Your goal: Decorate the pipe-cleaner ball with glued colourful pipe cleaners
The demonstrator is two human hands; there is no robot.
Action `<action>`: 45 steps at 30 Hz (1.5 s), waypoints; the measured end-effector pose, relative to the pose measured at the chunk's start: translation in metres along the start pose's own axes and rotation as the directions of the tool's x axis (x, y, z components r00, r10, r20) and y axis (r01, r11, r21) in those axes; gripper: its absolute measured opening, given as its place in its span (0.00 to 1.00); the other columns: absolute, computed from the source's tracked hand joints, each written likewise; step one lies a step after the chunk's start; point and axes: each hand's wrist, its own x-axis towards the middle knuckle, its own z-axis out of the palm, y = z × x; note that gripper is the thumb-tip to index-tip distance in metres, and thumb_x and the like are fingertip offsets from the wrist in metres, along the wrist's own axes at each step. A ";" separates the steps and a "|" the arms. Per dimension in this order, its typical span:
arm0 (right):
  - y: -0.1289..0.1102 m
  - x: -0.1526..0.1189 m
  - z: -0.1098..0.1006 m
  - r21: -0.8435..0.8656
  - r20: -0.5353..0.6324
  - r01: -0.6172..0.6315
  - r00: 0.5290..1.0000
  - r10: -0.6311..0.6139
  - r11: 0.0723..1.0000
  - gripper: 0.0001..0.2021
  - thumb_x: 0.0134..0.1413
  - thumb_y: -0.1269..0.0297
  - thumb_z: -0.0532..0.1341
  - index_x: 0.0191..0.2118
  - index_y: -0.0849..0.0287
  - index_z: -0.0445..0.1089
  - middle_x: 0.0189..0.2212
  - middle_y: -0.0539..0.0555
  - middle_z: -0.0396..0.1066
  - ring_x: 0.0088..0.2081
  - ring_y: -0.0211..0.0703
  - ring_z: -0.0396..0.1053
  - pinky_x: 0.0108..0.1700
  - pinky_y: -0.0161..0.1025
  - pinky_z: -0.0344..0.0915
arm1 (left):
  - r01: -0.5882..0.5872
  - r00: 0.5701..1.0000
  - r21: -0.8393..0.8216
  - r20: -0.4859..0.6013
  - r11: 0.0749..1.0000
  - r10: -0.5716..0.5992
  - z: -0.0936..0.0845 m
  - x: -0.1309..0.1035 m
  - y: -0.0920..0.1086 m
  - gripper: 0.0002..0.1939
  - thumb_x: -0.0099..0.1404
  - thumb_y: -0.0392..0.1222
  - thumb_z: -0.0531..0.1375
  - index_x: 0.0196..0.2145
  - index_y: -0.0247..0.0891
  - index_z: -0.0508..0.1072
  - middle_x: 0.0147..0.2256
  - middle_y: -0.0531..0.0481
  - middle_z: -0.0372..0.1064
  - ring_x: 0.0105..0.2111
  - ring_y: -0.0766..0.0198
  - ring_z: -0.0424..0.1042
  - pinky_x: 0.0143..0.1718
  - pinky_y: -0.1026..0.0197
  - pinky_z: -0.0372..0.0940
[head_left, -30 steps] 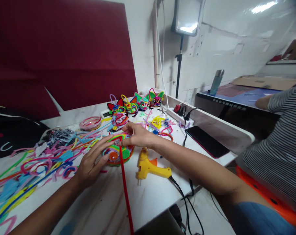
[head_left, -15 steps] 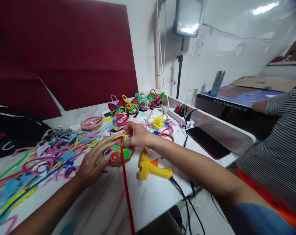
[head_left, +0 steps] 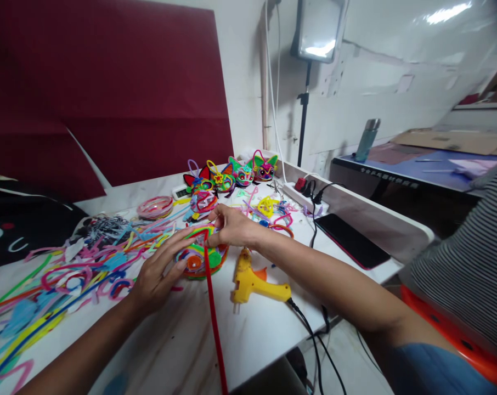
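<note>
A round, multicoloured pipe-cleaner piece [head_left: 213, 258] with an orange disc [head_left: 193, 263] lies on the white table between my hands. My left hand [head_left: 160, 271] rests on its left side, fingers stretched over the top edge and thumb near the disc. From above right, my right hand [head_left: 230, 226] pinches the upper end of a red pipe cleaner [head_left: 211, 302] against the piece. The long red strip hangs down toward the table's front edge. Just right of the piece lies a yellow glue gun [head_left: 252, 282], touched by neither hand.
Finished colourful animal faces [head_left: 243, 173] stand at the back. Loose pipe cleaners [head_left: 84, 274] cover the left side. A phone [head_left: 353, 240] and power strip [head_left: 305, 198] lie at the right. A person in a striped top [head_left: 464, 263] is beyond, beside another table with a bottle [head_left: 367, 141].
The view has shifted slightly. The person at the right has drawn the arm back from the other table. My hands keep nearly the same pose on the piece.
</note>
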 end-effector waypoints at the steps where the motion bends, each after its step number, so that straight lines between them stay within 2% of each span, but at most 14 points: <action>1: 0.000 0.000 0.000 0.005 -0.002 -0.002 1.000 0.002 1.000 0.24 0.35 0.70 0.72 0.41 0.53 0.64 0.30 0.43 0.63 0.33 0.39 0.65 0.32 0.35 0.61 | -0.001 1.000 -0.002 -0.001 1.000 0.001 0.000 0.000 0.000 0.23 0.76 0.40 0.51 0.65 0.52 0.62 0.69 0.50 0.59 0.68 0.53 0.59 0.67 0.48 0.58; 7: 0.000 -0.002 0.000 0.029 -0.002 -0.019 1.000 0.020 0.999 0.25 0.33 0.69 0.72 0.41 0.53 0.64 0.32 0.43 0.63 0.33 0.38 0.65 0.32 0.34 0.61 | -0.029 0.999 -0.011 -0.021 1.000 0.029 0.001 0.002 0.002 0.23 0.76 0.38 0.52 0.66 0.52 0.62 0.69 0.51 0.58 0.68 0.57 0.59 0.68 0.53 0.57; 20: -0.001 -0.002 0.000 0.051 0.003 -0.031 1.000 0.031 0.998 0.26 0.33 0.72 0.71 0.41 0.53 0.64 0.31 0.42 0.63 0.32 0.36 0.64 0.32 0.32 0.61 | -0.046 0.999 0.014 -0.021 0.999 0.046 0.000 0.002 0.002 0.24 0.76 0.37 0.52 0.66 0.51 0.62 0.68 0.50 0.60 0.67 0.56 0.61 0.68 0.51 0.58; 27: -0.002 -0.004 0.000 0.064 -0.020 -0.035 0.999 0.036 0.997 0.26 0.32 0.72 0.72 0.41 0.53 0.64 0.31 0.42 0.63 0.32 0.36 0.63 0.32 0.32 0.61 | -0.040 0.999 0.062 -0.007 0.997 0.041 -0.004 0.005 0.010 0.23 0.76 0.37 0.52 0.66 0.49 0.61 0.68 0.46 0.59 0.69 0.52 0.58 0.68 0.44 0.58; 30: -0.001 -0.003 0.001 0.070 -0.022 -0.035 0.999 0.037 0.997 0.26 0.32 0.72 0.72 0.41 0.54 0.64 0.32 0.42 0.63 0.32 0.36 0.63 0.32 0.33 0.61 | -0.149 0.988 0.148 -0.028 0.978 0.155 -0.007 0.011 0.021 0.27 0.72 0.36 0.56 0.66 0.48 0.61 0.67 0.42 0.59 0.69 0.47 0.57 0.68 0.39 0.58; 32: -0.001 -0.003 0.002 0.071 -0.020 -0.033 0.999 0.035 0.997 0.26 0.33 0.71 0.72 0.41 0.54 0.64 0.33 0.43 0.63 0.33 0.37 0.63 0.32 0.33 0.61 | -0.252 0.963 0.237 -0.035 0.938 0.268 -0.008 0.015 0.029 0.28 0.67 0.34 0.60 0.63 0.46 0.64 0.62 0.40 0.64 0.65 0.45 0.63 0.67 0.37 0.59; 35: 0.000 -0.002 0.004 0.069 -0.018 -0.032 0.999 0.033 0.997 0.25 0.33 0.69 0.73 0.40 0.53 0.63 0.34 0.43 0.63 0.33 0.37 0.63 0.32 0.33 0.60 | -0.315 0.938 0.370 -0.019 0.874 0.346 -0.007 0.018 0.041 0.22 0.65 0.33 0.62 0.56 0.42 0.70 0.52 0.40 0.72 0.55 0.46 0.71 0.64 0.35 0.60; 40: -0.001 -0.003 0.004 0.059 -0.017 -0.034 0.999 0.035 0.998 0.26 0.34 0.70 0.72 0.41 0.53 0.63 0.34 0.43 0.63 0.33 0.37 0.63 0.32 0.33 0.60 | -0.318 0.919 0.534 -0.029 0.783 0.393 -0.008 0.024 0.056 0.15 0.66 0.36 0.65 0.50 0.35 0.71 0.43 0.39 0.74 0.45 0.46 0.74 0.54 0.39 0.66; 45: -0.002 -0.004 0.004 0.047 -0.020 -0.040 0.999 0.041 0.998 0.27 0.32 0.71 0.73 0.43 0.53 0.64 0.34 0.44 0.64 0.34 0.38 0.64 0.33 0.33 0.61 | -0.281 0.929 0.562 -0.045 0.778 0.368 -0.011 0.033 0.064 0.07 0.68 0.37 0.63 0.44 0.36 0.73 0.37 0.41 0.74 0.39 0.48 0.74 0.46 0.46 0.66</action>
